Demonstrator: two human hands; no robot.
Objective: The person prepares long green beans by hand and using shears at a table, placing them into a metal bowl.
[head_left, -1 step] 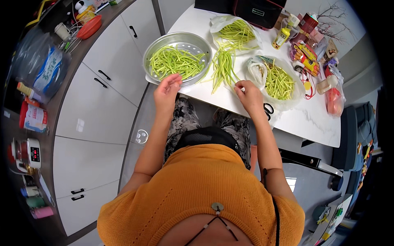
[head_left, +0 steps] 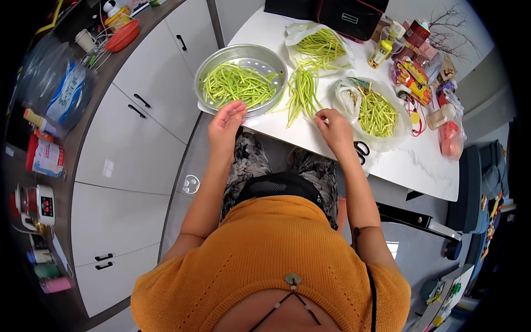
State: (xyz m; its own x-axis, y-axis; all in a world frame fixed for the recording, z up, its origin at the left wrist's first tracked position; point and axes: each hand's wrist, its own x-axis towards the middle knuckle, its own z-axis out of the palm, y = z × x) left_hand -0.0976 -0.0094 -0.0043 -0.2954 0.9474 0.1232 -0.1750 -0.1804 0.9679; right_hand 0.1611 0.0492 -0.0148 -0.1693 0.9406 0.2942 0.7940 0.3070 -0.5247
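At the table's front edge, beside the rim of a round metal basin (head_left: 202,83) with a perforated base, is my left hand (head_left: 223,124). Its fingers are loosely bent and apart, and nothing shows in them. Short pieces of thin green vegetable stems (head_left: 238,86) lie in the basin. My right hand (head_left: 336,130) is closed in a pinch at the lower end of a loose bunch of long green stems (head_left: 302,97); it seems to grip one stem's tip. Behind the bunch, more long stems (head_left: 321,47) spill from a white plastic bag (head_left: 298,33).
Right of my right hand, an open plastic bag (head_left: 398,102) holds cut stem pieces. Black-handled scissors (head_left: 362,150) lie by the table edge. A yellow bottle (head_left: 381,52), snack packages (head_left: 412,77) and a jar (head_left: 438,116) crowd the right side. White cabinets (head_left: 127,138) stand left.
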